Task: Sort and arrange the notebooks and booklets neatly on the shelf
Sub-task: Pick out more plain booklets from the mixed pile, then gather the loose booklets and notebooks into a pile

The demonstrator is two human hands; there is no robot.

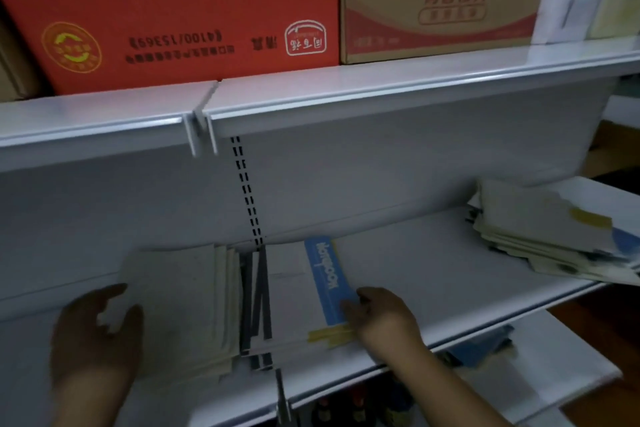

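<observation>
My right hand (379, 319) presses flat, unclenched, on the blue-striped notebook (329, 282), squaring it beside the beige stack (180, 302). My left hand (95, 329) rests open, gripping nothing, against that stack's left edge to steady it. A messy pile (540, 229) waits well right of the stack on the same shelf (433, 270).

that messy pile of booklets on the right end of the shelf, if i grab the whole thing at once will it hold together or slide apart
Likely to slide apart: the pile of booklets is already fanned, with edges splayed at different angles. The booklets look thin with soft covers, so they would probably sag if gripped at one edge. Its near corner seems to overhang the shelf front, so a push could tip some off.
</observation>
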